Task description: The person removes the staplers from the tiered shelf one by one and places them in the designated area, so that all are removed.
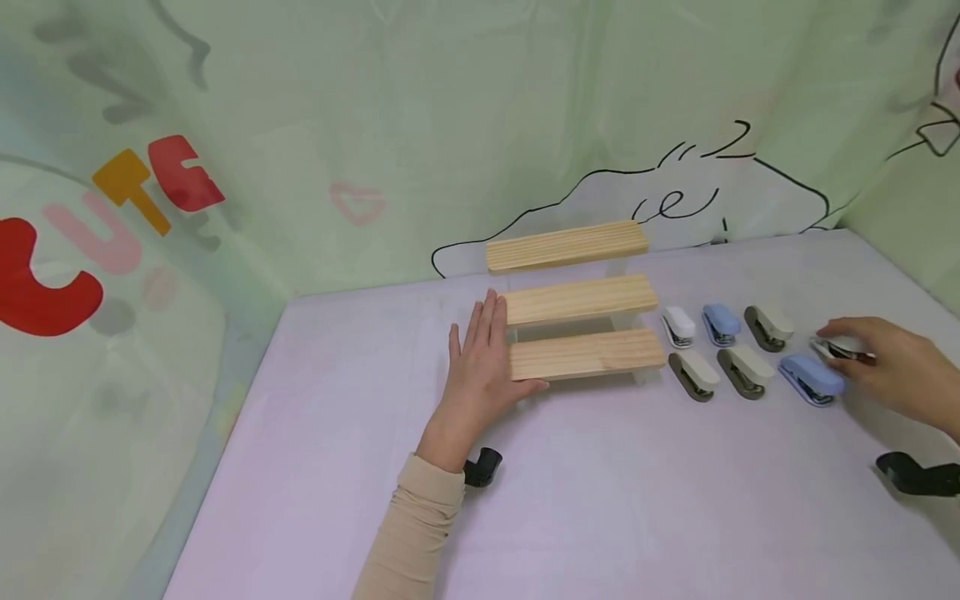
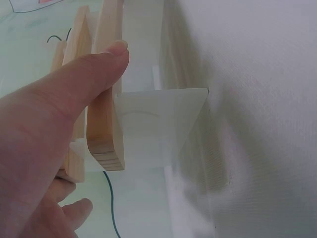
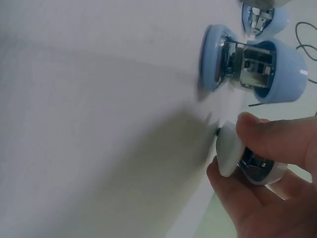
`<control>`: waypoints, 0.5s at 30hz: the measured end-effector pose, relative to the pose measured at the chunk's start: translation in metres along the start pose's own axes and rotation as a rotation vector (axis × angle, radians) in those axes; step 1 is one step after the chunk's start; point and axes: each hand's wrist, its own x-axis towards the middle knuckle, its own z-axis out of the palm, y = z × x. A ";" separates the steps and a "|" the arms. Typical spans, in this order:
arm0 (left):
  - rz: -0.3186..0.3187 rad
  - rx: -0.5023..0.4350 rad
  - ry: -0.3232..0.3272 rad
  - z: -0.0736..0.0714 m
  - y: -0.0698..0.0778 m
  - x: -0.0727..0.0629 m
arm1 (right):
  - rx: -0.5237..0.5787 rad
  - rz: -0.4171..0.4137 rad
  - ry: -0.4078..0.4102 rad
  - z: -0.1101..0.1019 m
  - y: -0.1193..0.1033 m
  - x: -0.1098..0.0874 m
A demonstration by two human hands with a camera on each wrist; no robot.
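A three-tier stand with light wooden planks (image 1: 588,353) and clear side panels (image 2: 163,119) stands on the table. My left hand (image 1: 483,371) rests on its left end, straight fingers along the plank ends. The left thumb (image 2: 106,64) lies over the lowest plank's front edge. At the right, my right hand (image 1: 892,367) pinches a small white stapler (image 3: 230,148) between thumb and fingers, low over the table. Just in front of it sits a blue stapler (image 1: 812,379), top in the air and base on the cloth.
Several more small staplers stand in two rows right of the stand: a white one (image 1: 678,327), a blue one (image 1: 722,323) and grey-topped ones with dark bases (image 1: 746,372). A green printed curtain (image 1: 420,125) hangs behind the table (image 1: 600,500).
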 end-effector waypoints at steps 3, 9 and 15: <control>-0.002 0.000 -0.003 0.000 0.000 0.000 | 0.016 -0.015 -0.026 -0.001 0.003 0.000; 0.002 0.016 0.003 0.002 0.000 0.000 | 0.009 -0.051 -0.054 -0.004 -0.001 -0.002; -0.006 -0.004 -0.024 0.002 0.000 -0.001 | 0.003 0.055 -0.004 -0.013 -0.019 -0.007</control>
